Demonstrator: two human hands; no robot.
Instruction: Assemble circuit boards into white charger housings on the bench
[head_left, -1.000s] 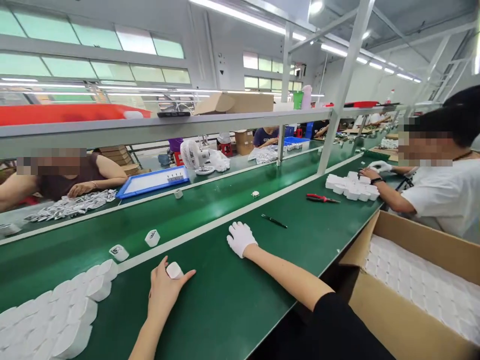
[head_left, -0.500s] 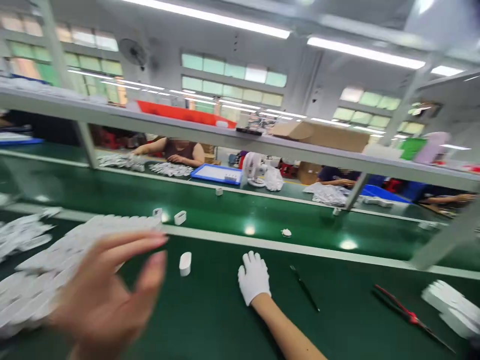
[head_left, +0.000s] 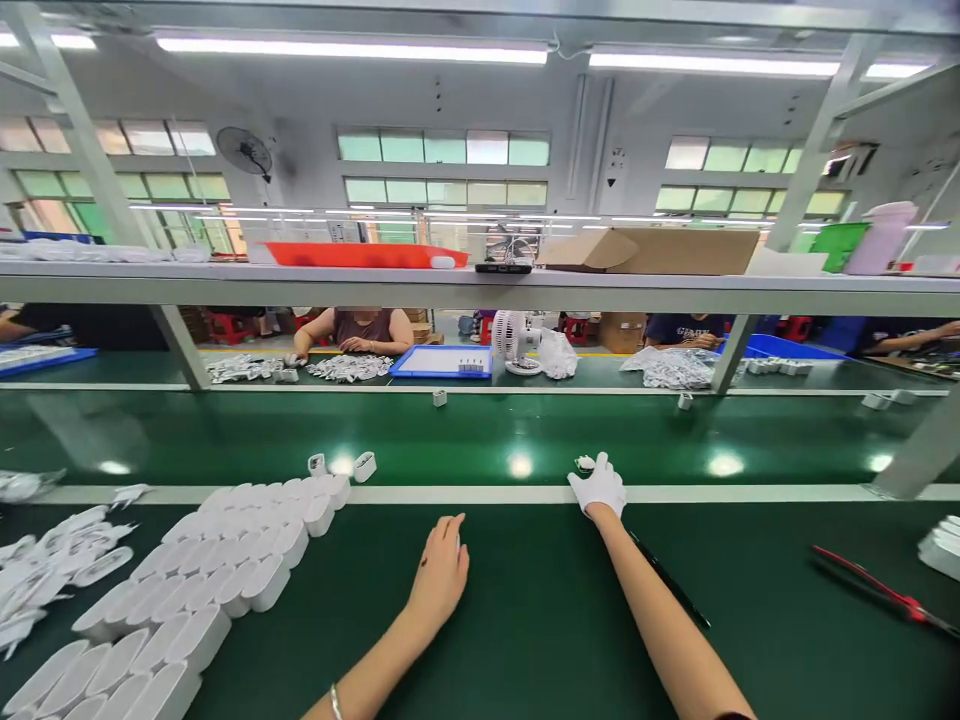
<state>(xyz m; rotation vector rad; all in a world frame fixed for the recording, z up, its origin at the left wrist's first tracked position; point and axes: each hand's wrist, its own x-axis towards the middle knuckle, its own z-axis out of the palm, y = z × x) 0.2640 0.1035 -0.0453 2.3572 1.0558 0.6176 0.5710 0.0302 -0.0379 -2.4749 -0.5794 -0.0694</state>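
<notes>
One long green worktop (head_left: 525, 640) carries rows of white cases (head_left: 217, 560) at left. Right of them is the bare left hand (head_left: 441, 568), its fingers curled; I cannot tell whether they grip anything. The gloved right hand (head_left: 598, 487) reaches forward with fingers partly spread. Red-handled pliers (head_left: 910, 606) lie far right, dark tweezers (head_left: 670, 580) nearer that hand. A small white piece (head_left: 585, 463) sits right at the gloved fingertips, its hold unclear.

Cases (head_left: 196, 560) lie left of the hands (head_left: 441, 572) on the table (head_left: 525, 630), pliers (head_left: 910, 606) right.
</notes>
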